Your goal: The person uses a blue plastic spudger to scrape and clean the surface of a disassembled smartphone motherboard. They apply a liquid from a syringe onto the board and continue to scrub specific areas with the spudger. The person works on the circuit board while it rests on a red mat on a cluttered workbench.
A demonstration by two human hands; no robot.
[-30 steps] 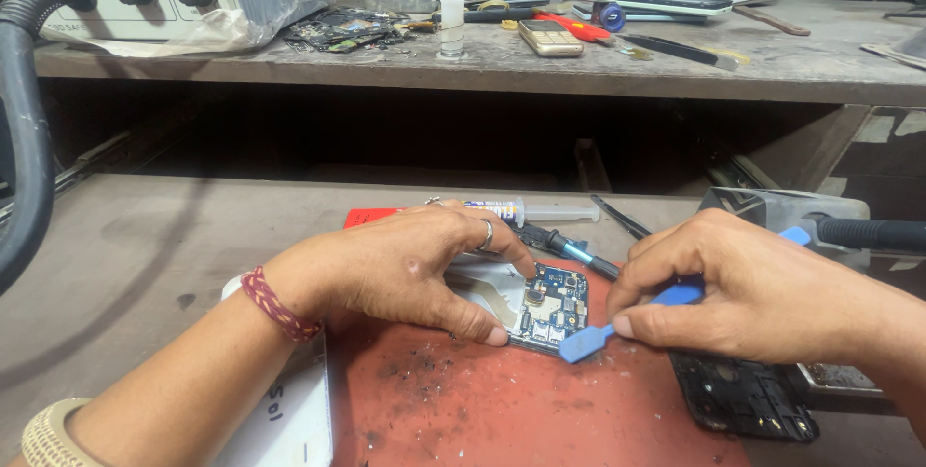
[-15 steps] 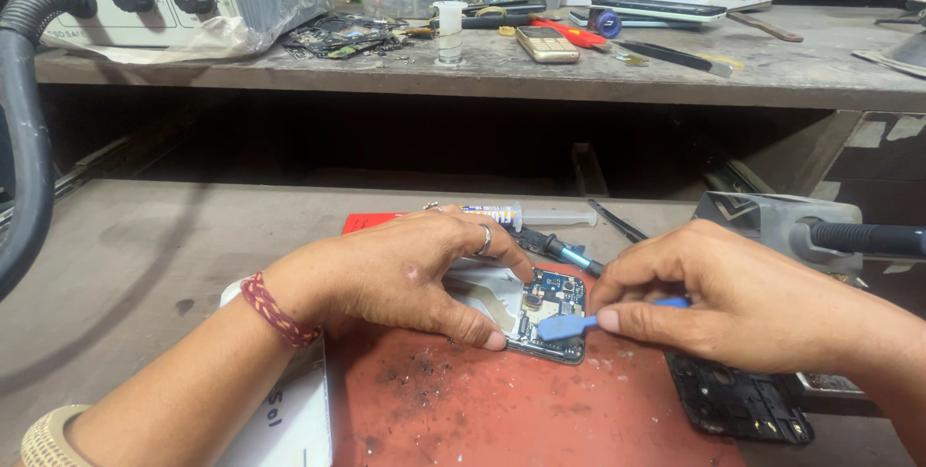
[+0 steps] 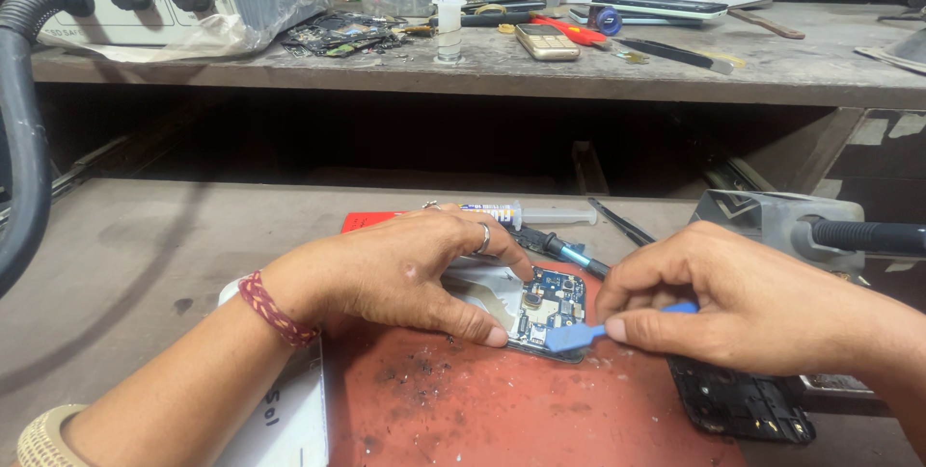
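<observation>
On the stained red work mat [image 3: 502, 409] lies an opened phone with its blue circuit board bare [image 3: 550, 308]; the left hand [image 3: 405, 274] presses down flat over it, fingers spread, thumb tip at the board's edge. Beside it, the right hand [image 3: 762, 308] pinches a blue plastic pry tool [image 3: 598, 332], blade touching the board's lower corner. Just right rests a black phone frame [image 3: 743, 404]

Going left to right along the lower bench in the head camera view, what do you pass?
Black hose → red thread bracelet → left hand → opened phone's circuit board → blue pry tool → right hand → black phone frame.
</observation>
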